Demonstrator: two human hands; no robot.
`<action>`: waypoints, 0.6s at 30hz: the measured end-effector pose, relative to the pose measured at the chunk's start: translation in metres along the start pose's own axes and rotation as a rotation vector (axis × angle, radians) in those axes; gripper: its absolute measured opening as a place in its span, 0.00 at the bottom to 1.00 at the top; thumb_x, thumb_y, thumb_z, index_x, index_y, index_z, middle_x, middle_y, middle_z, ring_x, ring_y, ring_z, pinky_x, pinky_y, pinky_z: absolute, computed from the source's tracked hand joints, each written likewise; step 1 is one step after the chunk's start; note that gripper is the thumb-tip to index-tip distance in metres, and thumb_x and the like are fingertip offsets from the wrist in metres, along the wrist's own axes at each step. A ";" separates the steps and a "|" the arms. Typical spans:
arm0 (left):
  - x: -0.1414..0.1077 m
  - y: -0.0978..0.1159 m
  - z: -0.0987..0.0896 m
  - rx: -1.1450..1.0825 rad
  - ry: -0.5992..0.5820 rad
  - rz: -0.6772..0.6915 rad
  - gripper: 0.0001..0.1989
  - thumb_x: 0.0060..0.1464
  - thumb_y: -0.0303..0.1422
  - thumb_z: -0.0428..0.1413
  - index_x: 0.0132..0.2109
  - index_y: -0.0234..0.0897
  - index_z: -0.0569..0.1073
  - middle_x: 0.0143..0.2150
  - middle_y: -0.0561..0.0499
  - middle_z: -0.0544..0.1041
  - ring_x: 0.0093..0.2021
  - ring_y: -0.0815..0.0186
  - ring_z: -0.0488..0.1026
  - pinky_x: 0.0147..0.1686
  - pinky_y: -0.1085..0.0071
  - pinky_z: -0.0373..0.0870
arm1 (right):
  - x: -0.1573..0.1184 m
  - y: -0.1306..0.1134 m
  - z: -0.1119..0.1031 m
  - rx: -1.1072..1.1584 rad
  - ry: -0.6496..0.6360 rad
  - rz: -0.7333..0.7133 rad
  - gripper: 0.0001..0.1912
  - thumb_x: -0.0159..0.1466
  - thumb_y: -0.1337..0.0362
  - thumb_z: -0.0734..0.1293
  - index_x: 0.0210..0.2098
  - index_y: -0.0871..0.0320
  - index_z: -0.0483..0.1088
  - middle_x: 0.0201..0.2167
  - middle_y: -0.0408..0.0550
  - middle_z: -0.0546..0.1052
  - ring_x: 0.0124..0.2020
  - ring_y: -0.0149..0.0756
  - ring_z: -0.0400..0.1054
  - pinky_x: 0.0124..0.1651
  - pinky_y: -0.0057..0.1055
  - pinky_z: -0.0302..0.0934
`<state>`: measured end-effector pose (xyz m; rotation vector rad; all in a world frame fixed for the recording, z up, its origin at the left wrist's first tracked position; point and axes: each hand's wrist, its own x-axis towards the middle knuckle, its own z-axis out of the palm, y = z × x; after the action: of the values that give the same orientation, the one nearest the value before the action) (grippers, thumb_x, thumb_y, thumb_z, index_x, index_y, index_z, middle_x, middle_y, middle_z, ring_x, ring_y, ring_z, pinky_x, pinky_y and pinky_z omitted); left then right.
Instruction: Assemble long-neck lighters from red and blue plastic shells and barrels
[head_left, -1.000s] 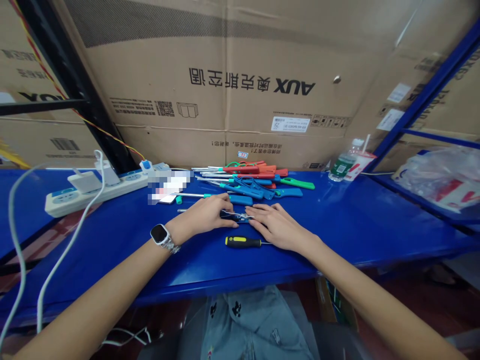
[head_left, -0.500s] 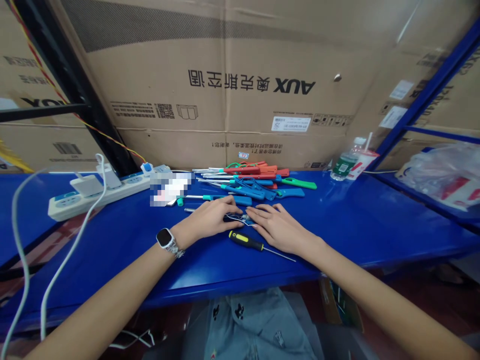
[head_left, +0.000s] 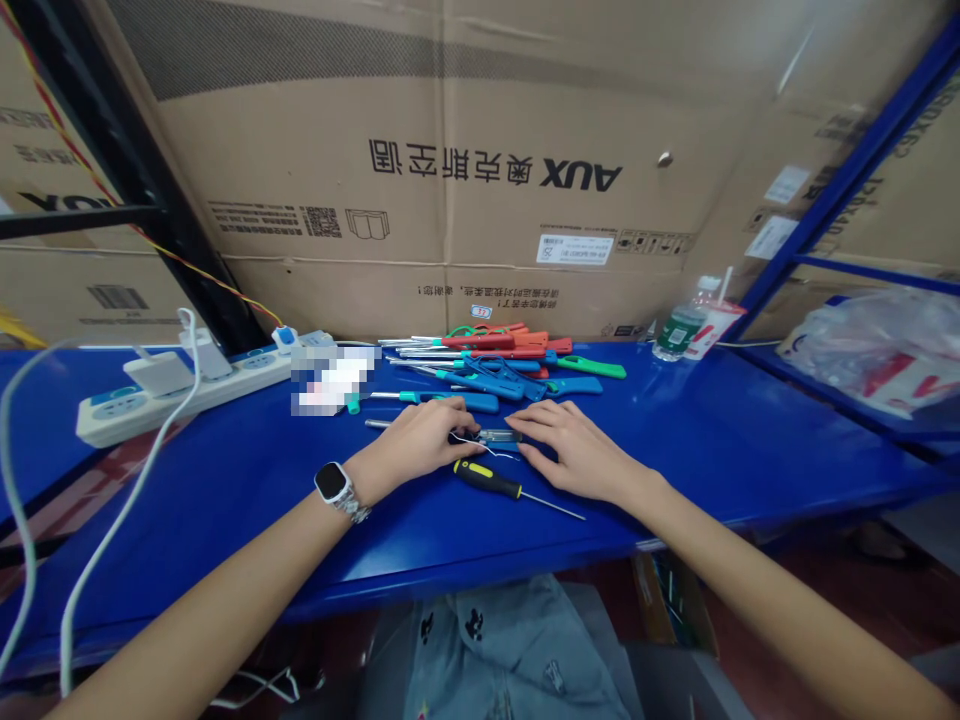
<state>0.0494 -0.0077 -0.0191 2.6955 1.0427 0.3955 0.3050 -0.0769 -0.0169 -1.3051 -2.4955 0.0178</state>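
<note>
An opened blue lighter (head_left: 501, 437) lies on the blue table, its metal tube pointing left and a clear part showing inside. My left hand (head_left: 421, 438), with a watch on the wrist, has its fingers closed on the lighter's left part, beside a thin white wire (head_left: 491, 450). At the lighter's right end is my right hand (head_left: 581, 450), fingers apart, fingertips at its edge. Just in front of the lighter lies a black and yellow screwdriver (head_left: 487, 478). Behind my hands is a pile of red, blue and green lighters (head_left: 510, 365).
A white power strip (head_left: 202, 385) with plugs and cables stands at the left. A bottle (head_left: 679, 328) and a cup (head_left: 716, 328) are at the back right, near a plastic bag (head_left: 877, 350). Large cardboard boxes (head_left: 450, 100) stand behind the table.
My right hand has shifted right along the lighter, uncovering its clear part. My left hand keeps its hold. The whole view has shifted slightly.
</note>
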 end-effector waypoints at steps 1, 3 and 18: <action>0.000 0.001 0.000 0.007 0.003 -0.008 0.16 0.64 0.46 0.58 0.47 0.39 0.82 0.46 0.45 0.79 0.39 0.60 0.78 0.33 0.67 0.65 | 0.001 -0.002 0.001 -0.012 -0.005 -0.005 0.19 0.75 0.61 0.62 0.62 0.56 0.73 0.59 0.56 0.78 0.61 0.49 0.69 0.59 0.51 0.61; 0.002 0.003 0.002 0.016 0.004 -0.024 0.16 0.64 0.46 0.59 0.46 0.39 0.82 0.46 0.46 0.79 0.38 0.60 0.77 0.32 0.67 0.64 | 0.003 -0.006 0.004 -0.032 -0.008 -0.018 0.18 0.75 0.60 0.63 0.60 0.56 0.74 0.58 0.56 0.78 0.61 0.49 0.69 0.57 0.49 0.61; -0.005 -0.023 -0.019 -0.052 -0.074 -0.027 0.21 0.58 0.49 0.63 0.48 0.37 0.82 0.49 0.44 0.76 0.42 0.58 0.76 0.40 0.64 0.68 | 0.019 -0.003 0.009 -0.262 -0.029 -0.119 0.14 0.75 0.62 0.63 0.53 0.59 0.77 0.44 0.55 0.80 0.50 0.47 0.70 0.48 0.42 0.54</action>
<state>0.0254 0.0080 -0.0088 2.6261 1.0324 0.3117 0.2894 -0.0621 -0.0198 -1.2553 -2.6659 -0.3307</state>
